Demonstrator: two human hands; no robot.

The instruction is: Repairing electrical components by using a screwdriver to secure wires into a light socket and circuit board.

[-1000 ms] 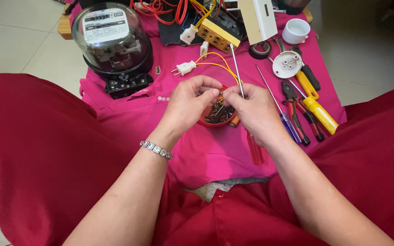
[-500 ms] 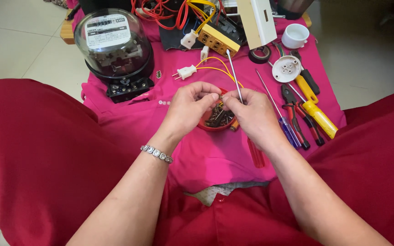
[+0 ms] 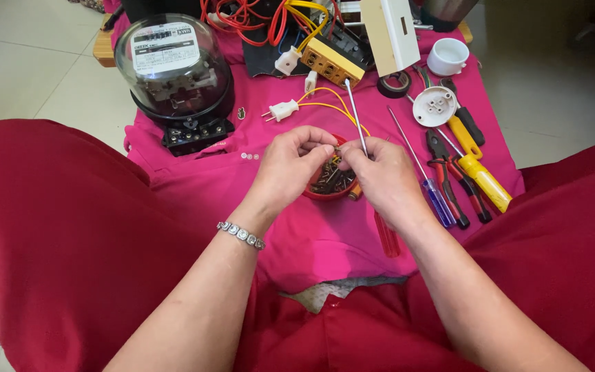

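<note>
Small red dish of screws [image 3: 332, 184] sits near the middle of the pink cloth [image 3: 311, 234]. Both hands meet over it — left hand [image 3: 289, 165] pinching at the heap, fingertips closed on what looks like one small screw, though it is too small to be sure. Right hand [image 3: 380, 178] grips a slim screwdriver [image 3: 355, 114], shaft pointing toward the far edge. Step in hand, seemingly: picking a screw. Next move needs a steady pinch. Meter [image 3: 173, 76] at far left corner; pliers [image 3: 445, 172] along right edge.

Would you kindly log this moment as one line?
left hand: picking in red bowl of screws | right hand: holds screwdriver | on pink cloth
</note>
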